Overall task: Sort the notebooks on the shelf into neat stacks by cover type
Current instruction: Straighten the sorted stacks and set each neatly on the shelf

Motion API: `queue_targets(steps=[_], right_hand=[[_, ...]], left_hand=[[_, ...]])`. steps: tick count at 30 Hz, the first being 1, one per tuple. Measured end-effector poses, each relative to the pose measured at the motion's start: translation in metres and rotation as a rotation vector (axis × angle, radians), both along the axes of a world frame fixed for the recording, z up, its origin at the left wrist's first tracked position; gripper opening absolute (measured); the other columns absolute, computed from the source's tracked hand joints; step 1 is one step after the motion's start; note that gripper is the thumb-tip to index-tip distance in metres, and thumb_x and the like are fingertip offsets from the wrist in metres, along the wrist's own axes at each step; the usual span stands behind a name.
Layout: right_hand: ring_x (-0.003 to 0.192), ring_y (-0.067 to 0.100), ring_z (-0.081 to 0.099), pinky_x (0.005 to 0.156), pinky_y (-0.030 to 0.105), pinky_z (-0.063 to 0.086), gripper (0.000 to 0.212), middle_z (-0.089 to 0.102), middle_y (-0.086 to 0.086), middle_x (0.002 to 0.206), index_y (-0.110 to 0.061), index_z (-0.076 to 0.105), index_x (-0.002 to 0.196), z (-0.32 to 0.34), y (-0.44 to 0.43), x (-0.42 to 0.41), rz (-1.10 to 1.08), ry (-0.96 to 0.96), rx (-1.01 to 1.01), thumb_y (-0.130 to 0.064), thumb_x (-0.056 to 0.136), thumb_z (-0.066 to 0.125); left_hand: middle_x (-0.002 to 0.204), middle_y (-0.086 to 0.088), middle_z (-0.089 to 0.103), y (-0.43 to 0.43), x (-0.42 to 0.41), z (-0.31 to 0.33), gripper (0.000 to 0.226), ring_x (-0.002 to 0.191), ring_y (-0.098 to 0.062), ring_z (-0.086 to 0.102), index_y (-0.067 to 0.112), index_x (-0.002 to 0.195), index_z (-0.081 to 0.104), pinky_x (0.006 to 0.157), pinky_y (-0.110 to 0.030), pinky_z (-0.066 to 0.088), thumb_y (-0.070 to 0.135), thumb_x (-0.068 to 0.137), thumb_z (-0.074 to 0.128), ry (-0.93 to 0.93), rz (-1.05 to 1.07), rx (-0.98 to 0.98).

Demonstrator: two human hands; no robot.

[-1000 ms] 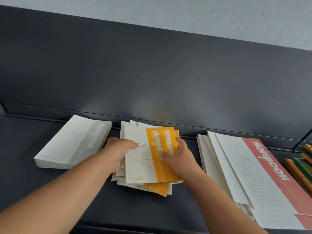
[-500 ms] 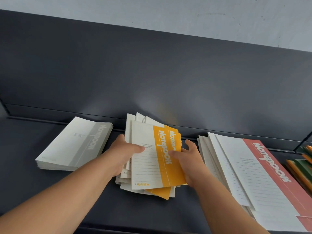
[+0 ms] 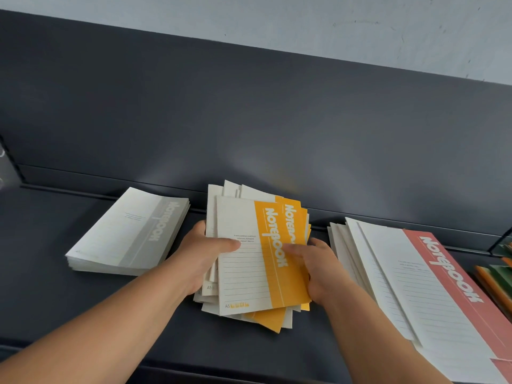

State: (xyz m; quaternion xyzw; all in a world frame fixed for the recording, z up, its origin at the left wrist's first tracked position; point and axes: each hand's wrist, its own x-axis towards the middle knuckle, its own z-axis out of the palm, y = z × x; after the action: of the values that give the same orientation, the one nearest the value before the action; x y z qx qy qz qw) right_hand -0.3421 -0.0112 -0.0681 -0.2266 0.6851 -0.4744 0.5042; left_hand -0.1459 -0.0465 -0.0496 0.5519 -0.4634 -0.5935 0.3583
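Soft, even light is spread over the dark back panel (image 3: 249, 120), with a pale sheen at centre. Faint shadows are cast under the yellow notebooks (image 3: 260, 275). Lines are bowed by the wide lens; the right hand (image 3: 318, 268) is slightly blurred.

The left forearm (image 3: 105, 322) ran in from the lower left corner and the right forearm (image 3: 368, 336) from the bottom edge, both bare and converging. The left hand (image 3: 203, 257) gripped the left edge of the yellow notebook pile (image 3: 243, 275), thumb across the top cover, fingers hidden beneath. The right hand (image 3: 318, 268) clasped the right edge, thumb pressed on top
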Motion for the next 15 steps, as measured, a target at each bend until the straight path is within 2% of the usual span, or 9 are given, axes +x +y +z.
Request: queue_targets(steps=[2,4,8,12,15], right_hand=[[0.094,0.031,0.067,0.083,0.054,0.053,0.061,0.068,0.006,0.109,-0.019,0.049,0.13,0.0,0.002,0.001,0.028,-0.028,-0.011,-0.018,0.078,0.079],[0.092,0.029,0.067,0.076,0.048,0.054,0.05,0.069,0.005,0.106,-0.02,0.053,0.12,0.001,0.003,0.003,0.029,0.003,-0.059,-0.016,0.078,0.079],[0.096,0.025,0.067,0.086,0.053,0.054,0.047,0.069,0.0,0.11,-0.026,0.054,0.116,0.014,0.005,0.003,0.017,0.107,-0.272,-0.018,0.077,0.08],[0.098,0.019,0.068,0.085,0.046,0.056,0.043,0.068,-0.006,0.109,-0.031,0.053,0.109,0.038,0.01,0.002,-0.012,0.208,-0.551,-0.012,0.079,0.078],[0.101,0.017,0.067,0.084,0.043,0.056,0.052,0.067,-0.008,0.111,-0.035,0.051,0.112,0.049,0.014,0.001,0.008,0.234,-0.673,-0.014,0.075,0.081]], left_hand=[[0.103,-0.002,0.07,0.001,-0.001,0.001,0.046,0.094,-0.022,0.067,0.021,0.116,0.055,0.085,-0.045,0.055,0.003,0.078,0.075,0.018,-0.004,-0.027],[0.104,0.001,0.069,0.004,-0.002,0.003,0.049,0.094,-0.019,0.066,0.023,0.117,0.054,0.081,-0.041,0.055,0.002,0.078,0.074,0.035,-0.005,-0.068],[0.105,0.007,0.069,0.006,-0.003,0.012,0.056,0.096,-0.012,0.065,0.027,0.122,0.05,0.078,-0.035,0.054,0.0,0.079,0.073,0.077,0.009,-0.208],[0.101,0.013,0.071,0.007,-0.001,0.029,0.055,0.093,-0.004,0.067,0.03,0.118,0.051,0.071,-0.021,0.053,-0.004,0.079,0.071,0.137,-0.029,-0.391],[0.104,0.01,0.07,0.005,0.007,0.037,0.059,0.098,-0.005,0.066,0.028,0.119,0.05,0.073,-0.021,0.055,-0.004,0.075,0.074,0.182,-0.089,-0.473]])
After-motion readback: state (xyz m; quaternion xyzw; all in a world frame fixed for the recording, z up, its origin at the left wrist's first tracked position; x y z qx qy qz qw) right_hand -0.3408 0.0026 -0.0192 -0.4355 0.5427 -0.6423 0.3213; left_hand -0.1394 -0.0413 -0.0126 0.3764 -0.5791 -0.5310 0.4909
